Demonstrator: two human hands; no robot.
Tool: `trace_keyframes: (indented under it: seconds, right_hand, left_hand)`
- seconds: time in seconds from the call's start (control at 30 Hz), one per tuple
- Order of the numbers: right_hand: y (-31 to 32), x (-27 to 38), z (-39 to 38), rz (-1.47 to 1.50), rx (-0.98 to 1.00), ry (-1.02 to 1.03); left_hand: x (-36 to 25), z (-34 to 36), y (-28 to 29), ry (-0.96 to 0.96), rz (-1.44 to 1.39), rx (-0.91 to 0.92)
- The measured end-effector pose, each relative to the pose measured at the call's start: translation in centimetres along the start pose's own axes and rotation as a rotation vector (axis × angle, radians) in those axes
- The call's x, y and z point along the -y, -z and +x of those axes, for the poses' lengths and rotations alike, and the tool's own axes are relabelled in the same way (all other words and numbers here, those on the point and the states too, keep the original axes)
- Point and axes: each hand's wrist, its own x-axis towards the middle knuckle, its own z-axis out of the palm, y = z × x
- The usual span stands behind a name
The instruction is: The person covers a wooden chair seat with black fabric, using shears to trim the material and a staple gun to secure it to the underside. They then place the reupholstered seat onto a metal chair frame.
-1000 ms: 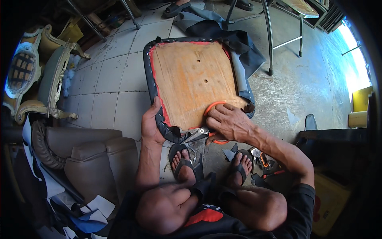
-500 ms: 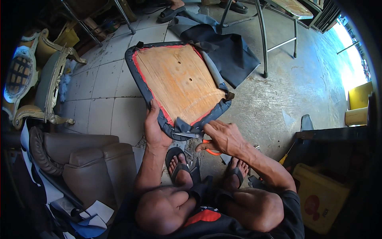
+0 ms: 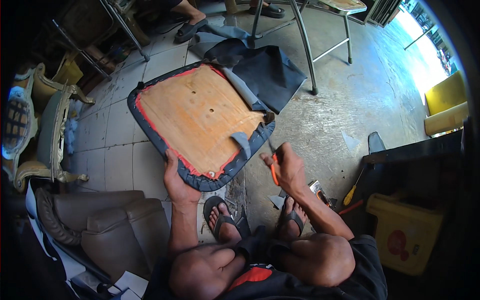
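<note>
Seat base [image 3: 200, 117]: upside down on floor, at 11 o'clock from knees.
L hand [image 3: 176, 181]: fingers gripped its near rim.
R hand [image 3: 286, 167]: fingers clenched on orange-handled tool [image 3: 273, 172], at seat's 4 o'clock.
Tip: brace seat firmly, work tool away from L hand.

A square chair-seat panel of bare orange-brown plywood [image 3: 197, 117], edged with dark grey vinyl over a red strip, is tipped up on the tiled floor, underside showing. One grey flap hangs loose at its right edge. Orange-handled scissors [image 3: 273, 167] sit just beside that edge.
</note>
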Motion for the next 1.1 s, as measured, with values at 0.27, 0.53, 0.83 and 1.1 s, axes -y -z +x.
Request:
trace_keyframes:
  seconds: [0.27,0.53,0.83,1.1]
  right_hand:
    - [-1.2,-2.5,-0.3,-0.044,0.005,-0.199]
    - [-4.4,1.9,2.8,0.240,0.181,-0.385]
    - [-7.7,1.4,4.8,0.383,0.098,-0.405]
    - [-8.8,1.5,4.3,0.371,0.030,-0.302]
  left_hand:
    - [1.2,-1.7,-0.3,-0.166,0.099,-0.048]
    - [3.0,-4.5,-2.0,-0.254,0.290,-0.067]
    - [5.0,-6.9,1.0,-0.308,0.594,0.169]
    - [4.3,-7.3,0.2,-0.426,0.516,0.216]
